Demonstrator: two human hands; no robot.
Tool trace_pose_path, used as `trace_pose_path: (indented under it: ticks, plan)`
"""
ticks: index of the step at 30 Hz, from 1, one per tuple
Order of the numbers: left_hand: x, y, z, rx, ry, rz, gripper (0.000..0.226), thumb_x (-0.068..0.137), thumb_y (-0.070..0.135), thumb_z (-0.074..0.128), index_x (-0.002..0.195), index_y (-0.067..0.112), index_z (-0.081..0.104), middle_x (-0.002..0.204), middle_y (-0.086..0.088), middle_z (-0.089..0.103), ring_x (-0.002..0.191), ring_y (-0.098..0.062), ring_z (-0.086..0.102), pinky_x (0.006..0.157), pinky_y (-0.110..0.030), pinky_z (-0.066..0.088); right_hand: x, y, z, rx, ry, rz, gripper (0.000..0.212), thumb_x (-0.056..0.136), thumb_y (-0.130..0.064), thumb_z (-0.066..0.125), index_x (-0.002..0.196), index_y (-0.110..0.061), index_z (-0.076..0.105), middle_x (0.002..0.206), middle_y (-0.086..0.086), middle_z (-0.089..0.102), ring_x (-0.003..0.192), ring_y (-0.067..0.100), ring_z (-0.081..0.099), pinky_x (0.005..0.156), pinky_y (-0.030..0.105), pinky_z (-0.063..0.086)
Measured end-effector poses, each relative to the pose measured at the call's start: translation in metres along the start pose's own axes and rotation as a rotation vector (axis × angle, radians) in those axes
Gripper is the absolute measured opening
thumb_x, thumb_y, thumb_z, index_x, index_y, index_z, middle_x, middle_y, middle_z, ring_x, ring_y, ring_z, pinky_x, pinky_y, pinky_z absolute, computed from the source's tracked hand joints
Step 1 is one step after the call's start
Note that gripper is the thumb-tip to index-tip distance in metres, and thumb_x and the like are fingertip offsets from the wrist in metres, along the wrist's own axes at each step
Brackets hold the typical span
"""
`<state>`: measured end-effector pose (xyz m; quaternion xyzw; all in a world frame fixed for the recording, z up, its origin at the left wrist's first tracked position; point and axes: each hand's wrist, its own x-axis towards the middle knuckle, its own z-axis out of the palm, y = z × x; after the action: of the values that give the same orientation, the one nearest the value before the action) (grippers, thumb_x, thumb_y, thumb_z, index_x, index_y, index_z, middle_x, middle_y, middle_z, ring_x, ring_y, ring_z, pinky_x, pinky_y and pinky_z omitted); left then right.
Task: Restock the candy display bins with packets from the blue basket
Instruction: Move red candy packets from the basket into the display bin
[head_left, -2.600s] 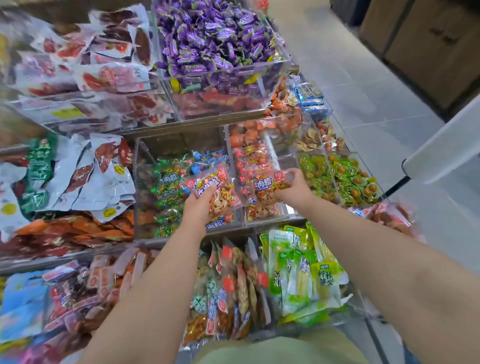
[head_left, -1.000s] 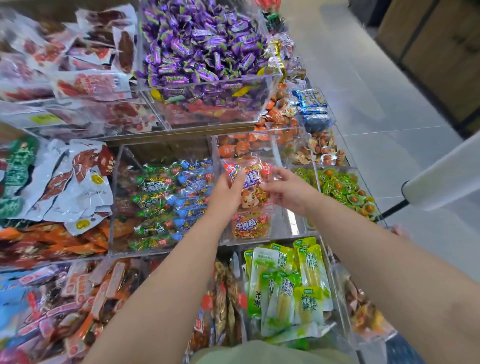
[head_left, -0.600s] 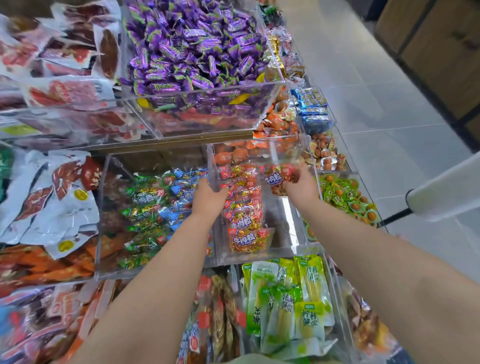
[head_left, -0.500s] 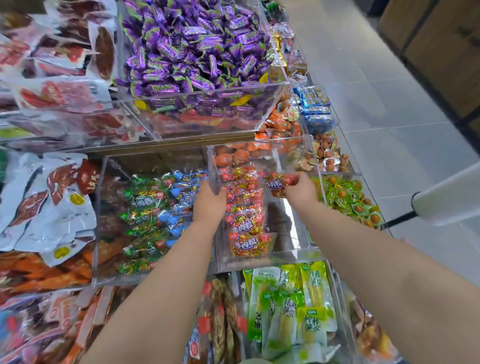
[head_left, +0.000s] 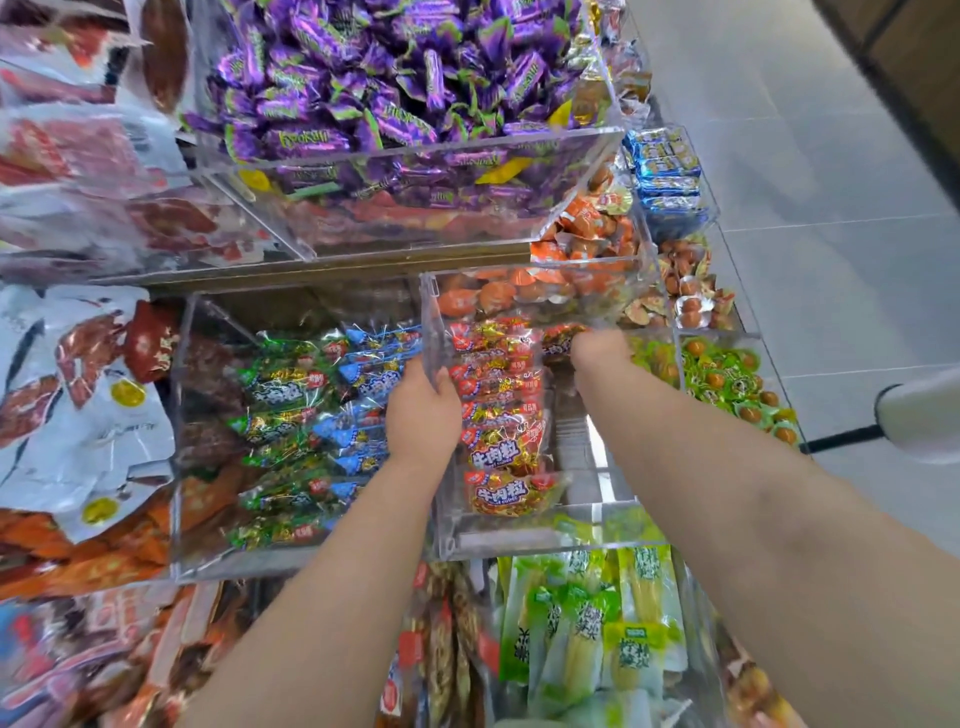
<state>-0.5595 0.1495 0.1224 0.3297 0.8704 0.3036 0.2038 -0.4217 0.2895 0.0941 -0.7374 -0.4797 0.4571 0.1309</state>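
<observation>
A clear acrylic bin (head_left: 545, 540) in the middle row holds a standing row of red candy packets (head_left: 501, 415) along its left side. My left hand (head_left: 423, 410) is at the bin's left wall, its fingertips against that row; most of the fingers are hidden behind the hand. My right hand (head_left: 602, 348) reaches to the back of the same bin and pinches one more red packet (head_left: 561, 338) just right of the row's far end. The right part of the bin's floor is bare. The blue basket is out of view.
Left of the bin is a larger clear bin of green and blue packets (head_left: 311, 415). Above sits a bin of purple candies (head_left: 395, 93). Green-wrapped sweets (head_left: 727, 374) lie to the right, green snack packs (head_left: 597, 634) below. A white handle (head_left: 919, 415) juts in at the right.
Both hands carried red packets into the narrow bin. My left hand set its packet onto the row and now rests against it; my right hand moved its packet deeper toward the back.
</observation>
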Motion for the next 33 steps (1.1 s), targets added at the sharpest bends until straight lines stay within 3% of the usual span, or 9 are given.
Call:
trace_pose_path:
  ticks: [3,5,7,10,14,19,23,28,33]
  plan:
    - [-0.002,0.001,-0.002,-0.010,-0.012,-0.004,0.033,0.100,0.024,0.040,0.121,0.002,0.053,0.080,-0.003,0.054,0.066,-0.019,0.049,0.060,-0.029,0.035,0.002,-0.005,0.004,0.456,-0.025,0.140,0.015,0.091,-0.017,0.054,0.105,-0.010,0.056,0.113,0.011,0.058,0.098,0.025,0.061,0.083,0.033,0.052]
    - [-0.002,0.002,-0.003,-0.017,-0.022,-0.011,0.032,0.100,0.024,0.040,0.119,0.002,0.054,0.081,-0.005,0.055,0.069,-0.022,0.050,0.062,-0.029,0.036,-0.001,0.001,0.008,0.468,-0.007,0.130,0.013,0.091,-0.015,0.053,0.078,-0.016,0.052,0.088,0.008,0.058,0.071,0.020,0.057,0.067,0.032,0.051]
    - [-0.003,0.002,-0.004,-0.034,-0.031,-0.018,0.033,0.100,0.024,0.041,0.120,0.002,0.054,0.081,-0.006,0.057,0.070,-0.023,0.052,0.062,-0.029,0.037,-0.004,0.007,0.010,0.365,-0.030,0.054,0.014,0.090,-0.019,0.057,0.076,-0.017,0.053,0.075,0.003,0.056,0.064,0.018,0.051,0.065,0.032,0.046]
    - [-0.003,0.002,-0.005,-0.057,-0.052,-0.031,0.036,0.100,0.026,0.040,0.126,0.003,0.052,0.081,-0.006,0.058,0.069,-0.023,0.053,0.062,-0.030,0.038,-0.005,0.010,0.011,0.261,-0.077,-0.083,0.006,0.089,-0.022,0.062,0.089,-0.019,0.057,0.083,-0.002,0.058,0.073,0.016,0.053,0.068,0.029,0.048]
    - [-0.001,0.002,-0.004,-0.063,-0.069,-0.054,0.037,0.100,0.026,0.040,0.126,0.002,0.051,0.075,-0.006,0.057,0.061,-0.020,0.052,0.055,-0.030,0.039,0.001,0.009,0.008,0.177,-0.057,-0.134,0.021,0.086,-0.028,0.066,0.095,-0.019,0.050,0.098,0.004,0.059,0.075,0.018,0.054,0.063,0.025,0.043]
    - [-0.002,0.002,-0.004,-0.079,-0.068,-0.063,0.038,0.100,0.027,0.040,0.127,0.004,0.051,0.092,-0.015,0.065,0.078,-0.031,0.063,0.064,-0.035,0.046,0.000,0.007,0.009,-0.292,0.284,-0.462,0.063,0.077,-0.031,0.075,0.126,-0.019,0.038,0.139,0.013,0.030,0.122,0.030,0.041,0.098,0.037,0.044]
    - [-0.002,0.003,-0.003,-0.070,-0.049,-0.056,0.032,0.100,0.026,0.040,0.119,0.005,0.055,0.072,0.000,0.055,0.060,-0.017,0.052,0.054,-0.030,0.039,0.003,0.011,-0.003,-0.764,0.291,-0.724,0.034,0.092,-0.033,0.054,0.124,-0.022,0.050,0.131,0.005,0.046,0.121,0.031,0.036,0.093,0.043,0.038]
    - [-0.003,0.002,-0.004,-0.055,-0.045,-0.056,0.031,0.100,0.027,0.040,0.118,0.006,0.054,0.071,0.001,0.054,0.060,-0.016,0.053,0.052,-0.029,0.037,0.009,0.001,-0.014,-0.818,0.230,-0.798,0.022,0.091,-0.009,0.047,0.107,-0.021,0.056,0.112,0.003,0.055,0.113,0.030,0.037,0.092,0.041,0.031]
    - [-0.003,0.002,-0.003,-0.031,-0.035,-0.049,0.034,0.100,0.028,0.040,0.119,0.004,0.054,0.074,-0.002,0.055,0.063,-0.019,0.052,0.051,-0.029,0.035,0.012,-0.003,-0.013,-0.815,0.189,-0.817,0.029,0.092,-0.007,0.049,0.119,-0.014,0.055,0.119,0.009,0.052,0.110,0.031,0.041,0.089,0.041,0.039]
